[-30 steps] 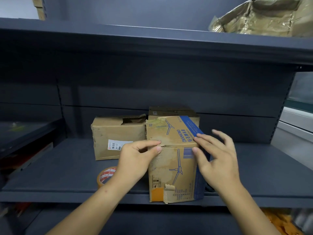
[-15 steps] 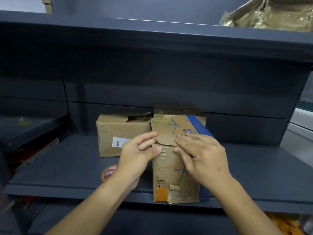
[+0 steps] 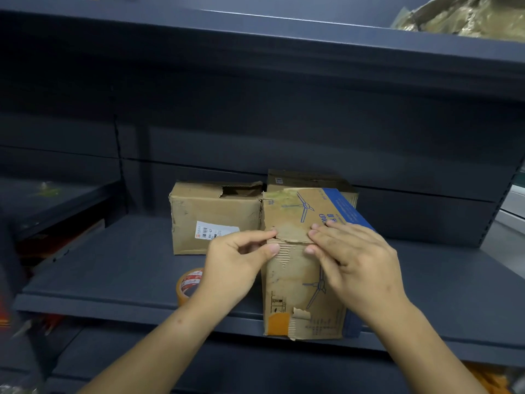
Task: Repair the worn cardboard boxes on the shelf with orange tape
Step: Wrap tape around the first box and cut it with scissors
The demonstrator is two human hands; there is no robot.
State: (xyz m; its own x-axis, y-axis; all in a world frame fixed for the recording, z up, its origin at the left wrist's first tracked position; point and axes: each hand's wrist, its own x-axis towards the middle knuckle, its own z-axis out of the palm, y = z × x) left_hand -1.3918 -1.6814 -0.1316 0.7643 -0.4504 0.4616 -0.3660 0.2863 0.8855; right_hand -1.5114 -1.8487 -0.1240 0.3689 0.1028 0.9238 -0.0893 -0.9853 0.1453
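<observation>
Pinching at the torn top edge of the fan box [image 3: 301,280] just right of the frame's centre, your left hand [image 3: 235,268] has forefinger and thumb nearly closed on the ragged flap, the other fingers curled loosely behind. Your right hand [image 3: 358,263] lies flat over the same edge, fingers straight and close together, their tips pressing the loose cardboard flap [image 3: 292,233] down against the box front. The two sets of fingertips sit near each other with the flap between them. That box stands at the front lip of the dark shelf [image 3: 127,268], blue band along its right side, its lower left corner ripped, with an orange tape patch [image 3: 278,324] already stuck there. Whether anything is inside it, you can't tell from here. Just left and behind it, touching its side, sits a second box [image 3: 213,217] with a white label and a torn-open top corner; the hole shows only darkness. A third box [image 3: 306,180] peeks up behind the fan box. The orange tape roll [image 3: 187,284] stands on the shelf at lower centre-left, partly hidden by your left wrist
</observation>
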